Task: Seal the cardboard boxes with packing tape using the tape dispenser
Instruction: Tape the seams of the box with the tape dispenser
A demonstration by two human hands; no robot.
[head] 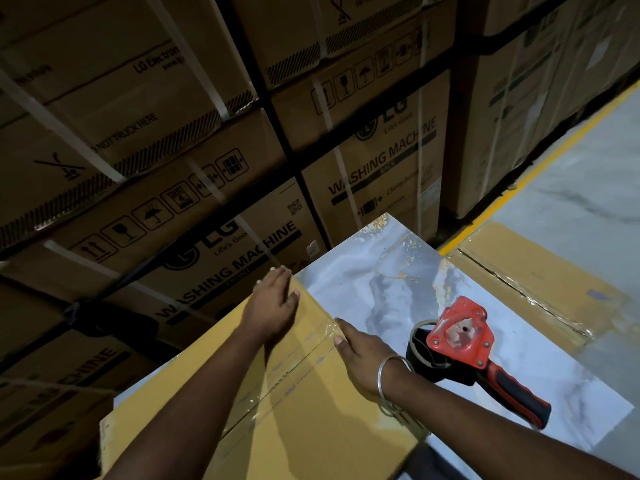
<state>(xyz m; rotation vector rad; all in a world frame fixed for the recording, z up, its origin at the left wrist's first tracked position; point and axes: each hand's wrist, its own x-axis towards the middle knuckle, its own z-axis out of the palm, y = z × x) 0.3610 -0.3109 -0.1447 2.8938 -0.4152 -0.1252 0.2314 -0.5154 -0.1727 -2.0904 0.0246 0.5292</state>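
We are pressing our left hand (273, 303) flat, fingers straight, on the far end of the box (301, 420) at lower center of the frame. Our right hand (363, 355) is lying open beside the clear tape (304, 362) along its seam, gripping nothing. The red tape dispenser (474, 355) is lying on the marbled desk (374, 282), right of the box. Another taped box (540, 278) is sitting at the right edge.

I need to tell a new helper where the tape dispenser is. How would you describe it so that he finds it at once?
Look at the marble-patterned table in front of the stacked washing machine cartons. The tape dispenser lies on it, just right of the cardboard box that both hands press flat. It is the only red thing there, with a red and black handle.
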